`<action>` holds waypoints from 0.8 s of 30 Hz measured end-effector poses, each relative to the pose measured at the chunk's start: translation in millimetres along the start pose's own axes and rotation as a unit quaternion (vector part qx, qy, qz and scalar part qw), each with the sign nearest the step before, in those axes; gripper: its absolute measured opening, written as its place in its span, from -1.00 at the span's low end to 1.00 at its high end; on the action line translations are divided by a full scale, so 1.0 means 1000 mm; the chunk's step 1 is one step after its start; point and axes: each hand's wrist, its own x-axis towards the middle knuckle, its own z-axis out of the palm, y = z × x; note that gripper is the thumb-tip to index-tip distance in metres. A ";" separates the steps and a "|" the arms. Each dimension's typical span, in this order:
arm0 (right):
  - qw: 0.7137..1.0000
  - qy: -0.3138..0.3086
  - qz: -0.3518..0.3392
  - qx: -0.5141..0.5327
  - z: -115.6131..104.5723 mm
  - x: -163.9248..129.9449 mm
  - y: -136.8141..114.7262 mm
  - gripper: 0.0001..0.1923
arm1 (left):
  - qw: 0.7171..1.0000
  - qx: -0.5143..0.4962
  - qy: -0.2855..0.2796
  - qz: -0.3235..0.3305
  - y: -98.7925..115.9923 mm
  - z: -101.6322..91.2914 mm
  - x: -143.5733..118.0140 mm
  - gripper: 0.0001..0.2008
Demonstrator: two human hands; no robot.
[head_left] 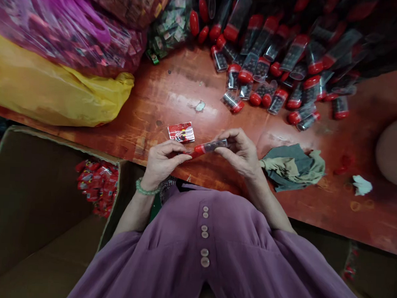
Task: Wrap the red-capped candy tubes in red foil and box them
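— Head view: what do the two hands have?

— One clear tube with a red cap (pixel 207 147), held level between them just above the counter (pixel 174 96). The left hand (pixel 162 158) pinches the capped end with thumb and fingertips; the right hand (pixel 240 152) is closed round the clear end.

— How close is the counter's near edge?

— Right under the wrists, running down to the right. Beyond the left hand's fingertips, just beside them, lies a small red packet (pixel 181 132).

— And to the sides?

— Just right of the right hand sits a crumpled grey-green cloth (pixel 294 166), with a scrap of white paper (pixel 361 185) farther out. Left of the left hand, below the edge, an open cardboard box (pixel 37 195) holds red packets (pixel 98 184).

— Any open room?

— Bare wood stretches ahead of both hands, up to a heap of red-capped tubes (pixel 279 60) well apart. A yellow bag (pixel 50 91) lies far ahead-left.
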 end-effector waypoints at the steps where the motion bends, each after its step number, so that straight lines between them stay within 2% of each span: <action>1: 1.000 -0.003 0.004 -0.024 -0.002 -0.001 0.001 -0.72 | 1.000 -0.005 -0.002 -0.007 -0.001 0.000 0.000 -0.93; 7: 0.989 -0.040 -0.011 -0.142 -0.008 -0.006 0.001 -0.81 | 0.999 -0.009 -0.014 -0.045 -0.007 0.002 -0.004 -0.94; 13: 0.990 -0.062 0.004 -0.124 -0.001 -0.003 0.002 -0.75 | 0.997 0.006 -0.053 -0.062 -0.009 0.001 -0.008 -0.94; 18: 0.990 -0.067 0.011 -0.125 0.005 0.000 0.003 -0.81 | 0.992 -0.001 -0.111 -0.067 -0.006 0.000 -0.010 -0.84; 22: 0.984 -0.099 0.021 -0.148 0.008 0.001 0.003 -0.85 | 0.982 -0.008 -0.140 -0.125 -0.003 -0.002 -0.009 -0.78; 24: 0.987 -0.106 0.055 -0.107 0.010 0.002 0.004 -0.82 | 0.975 -0.015 -0.161 -0.153 -0.002 -0.003 -0.007 -0.77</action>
